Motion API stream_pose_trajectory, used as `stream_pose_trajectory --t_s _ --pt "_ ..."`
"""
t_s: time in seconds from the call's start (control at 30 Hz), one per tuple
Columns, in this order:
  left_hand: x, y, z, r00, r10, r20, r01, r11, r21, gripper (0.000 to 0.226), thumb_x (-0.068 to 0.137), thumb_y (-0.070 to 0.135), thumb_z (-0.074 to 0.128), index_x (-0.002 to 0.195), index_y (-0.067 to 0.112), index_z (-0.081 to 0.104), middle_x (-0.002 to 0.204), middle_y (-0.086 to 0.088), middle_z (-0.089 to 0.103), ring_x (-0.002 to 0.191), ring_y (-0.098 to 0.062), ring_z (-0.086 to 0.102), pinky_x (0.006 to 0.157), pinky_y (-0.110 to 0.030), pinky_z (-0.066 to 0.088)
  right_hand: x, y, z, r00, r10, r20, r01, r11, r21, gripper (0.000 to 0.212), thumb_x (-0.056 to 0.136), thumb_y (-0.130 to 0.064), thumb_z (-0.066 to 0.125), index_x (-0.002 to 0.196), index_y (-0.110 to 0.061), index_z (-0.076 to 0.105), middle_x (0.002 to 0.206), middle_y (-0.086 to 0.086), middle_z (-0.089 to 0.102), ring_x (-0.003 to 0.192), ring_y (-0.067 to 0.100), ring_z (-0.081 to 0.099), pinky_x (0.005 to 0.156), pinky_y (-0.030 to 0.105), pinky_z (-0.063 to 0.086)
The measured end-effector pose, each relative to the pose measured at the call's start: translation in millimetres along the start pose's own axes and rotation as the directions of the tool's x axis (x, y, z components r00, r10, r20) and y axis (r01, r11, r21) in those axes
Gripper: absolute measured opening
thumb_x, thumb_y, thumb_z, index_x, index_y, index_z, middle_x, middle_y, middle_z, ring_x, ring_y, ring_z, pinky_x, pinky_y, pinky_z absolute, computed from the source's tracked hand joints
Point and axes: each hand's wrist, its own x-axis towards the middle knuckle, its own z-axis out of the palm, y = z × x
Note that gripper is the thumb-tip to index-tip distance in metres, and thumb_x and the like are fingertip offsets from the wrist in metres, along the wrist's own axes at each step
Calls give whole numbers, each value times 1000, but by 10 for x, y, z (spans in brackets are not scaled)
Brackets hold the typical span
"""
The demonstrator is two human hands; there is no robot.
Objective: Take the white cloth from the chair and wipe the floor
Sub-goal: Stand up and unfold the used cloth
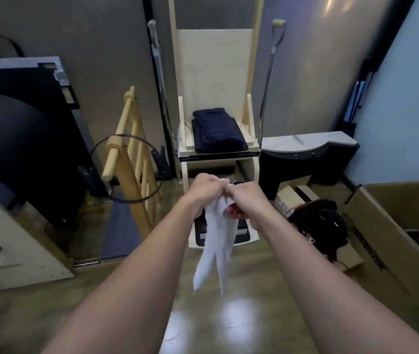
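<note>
The white cloth (216, 241) hangs in front of me above the floor, its two loose ends dangling downward. My left hand (203, 191) grips its bunched top from the left, and my right hand (244, 200) grips the same bunch from the right, the hands touching. The pale wooden chair (251, 146) stands straight ahead against the wall, with folded dark blue towels (217, 132) on its seat. The glossy wooden floor (254, 315) lies below the cloth.
Open cardboard boxes (394, 238) and a black bag (318, 223) crowd the right. A wooden ladder frame (132, 159), a black ring (126, 169) and dark exercise equipment (24, 149) fill the left. A low black stool (305, 154) sits right of the chair.
</note>
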Motion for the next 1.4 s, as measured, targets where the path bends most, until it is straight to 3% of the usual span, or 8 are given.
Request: stream_pose_trajectory --t_s 0.23,0.43,0.57,0.67,0.77,1.03,1.2,1.4 --pt "1121 277 -562 979 136 154 -145 988 46 18 78 25 73 96 22 74 103 -7 72 104 -23 65 97 -42 50 1145 -539 -74 956 15 294 -54 991 123 34 93 -9 33 112 -2 59 86 9 66 80 28 73 58 31 57" --pt "2378 662 -749 917 187 353 -250 958 143 27 73 12 71 100 11 69 95 -7 70 93 -18 63 86 -40 50 2264 -1064 -200 935 -44 352 78 994 -82 27 84 2 46 77 -14 67 70 0 67 75 22 72 48 23 48" --pt "3208 1038 -801 932 288 222 -329 927 177 22 83 8 55 81 20 74 84 -2 72 85 -12 63 77 -29 51 3060 -1291 -410 944 -325 -51 280 876 -392 26 80 -11 66 104 -20 66 100 -5 68 84 8 64 70 22 51" --pt "3778 1273 -837 942 298 155 -318 940 122 35 80 0 46 70 20 73 72 5 69 77 -10 62 70 -22 50 3644 -1411 -519 901 -417 120 405 709 -578 58 75 -21 73 127 -32 50 115 -20 47 103 -2 45 83 13 36" --pt "4343 1455 -926 945 273 180 -294 951 97 36 78 -4 43 70 16 72 72 2 70 74 -12 63 68 -22 50 4296 -1582 -592 913 -332 238 408 765 -498 36 73 -28 78 101 -29 56 97 -18 58 89 -2 54 70 15 40" --pt "5904 1737 -1309 954 267 -138 -171 860 482 24 83 1 55 89 12 75 86 -7 71 76 -12 61 69 -19 49 6134 -2239 -832 888 -402 221 450 667 -594 21 77 -23 77 79 -20 56 77 0 59 66 15 51 59 22 42" --pt "6813 1871 -1389 821 334 -463 7 805 594 29 84 7 50 92 23 73 98 -10 70 95 -31 63 73 -29 48 7058 -2720 -652 807 -588 54 449 551 -703 10 87 -20 64 92 -11 67 89 9 68 84 27 60 71 30 44" --pt "7361 1564 -1308 773 443 -455 -213 855 472 26 77 4 46 73 26 58 69 10 60 68 -12 54 56 -20 36 7642 -2641 -676 834 -550 52 436 598 -672 5 90 -21 58 86 -19 61 77 3 68 61 22 65 64 37 55"
